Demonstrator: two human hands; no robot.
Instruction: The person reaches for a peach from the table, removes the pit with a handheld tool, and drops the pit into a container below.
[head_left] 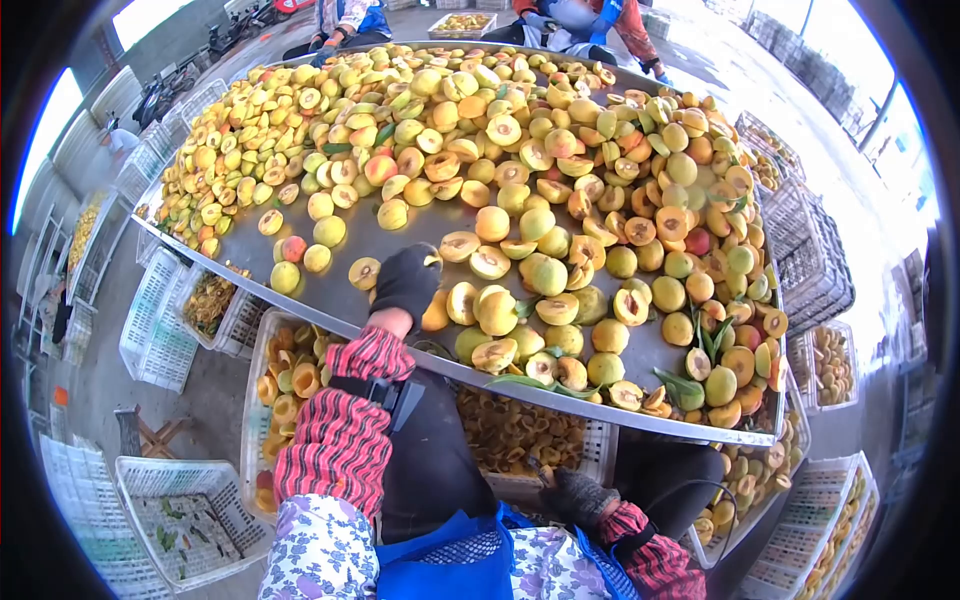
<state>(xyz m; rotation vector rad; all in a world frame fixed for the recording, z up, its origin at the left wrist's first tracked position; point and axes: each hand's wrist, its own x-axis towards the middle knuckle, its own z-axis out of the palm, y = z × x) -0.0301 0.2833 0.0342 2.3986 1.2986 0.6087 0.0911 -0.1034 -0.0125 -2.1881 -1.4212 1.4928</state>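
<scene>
My left hand (405, 282), in a dark glove, is at the near edge of the metal table (350, 240) among yellow peaches. Its fingers are curled, and what they hold, if anything, is hidden. A peach (436, 312) lies against that hand, and a cut peach half (364, 272) is just left of it. Low over my lap, my right hand (580, 497), in a dark grey glove, grips a small metal-tipped hand tool (541, 470). Below that tool sits a crate (600, 450) with many brownish halves or pits.
A crate of peach halves (290, 380) stands left of my legs, another (745, 480) to the right. Stacked crates (810, 250) line the right side. A crate with leaves (190, 520) is at lower left. Two co-workers (345, 25) (585, 25) sit across the table.
</scene>
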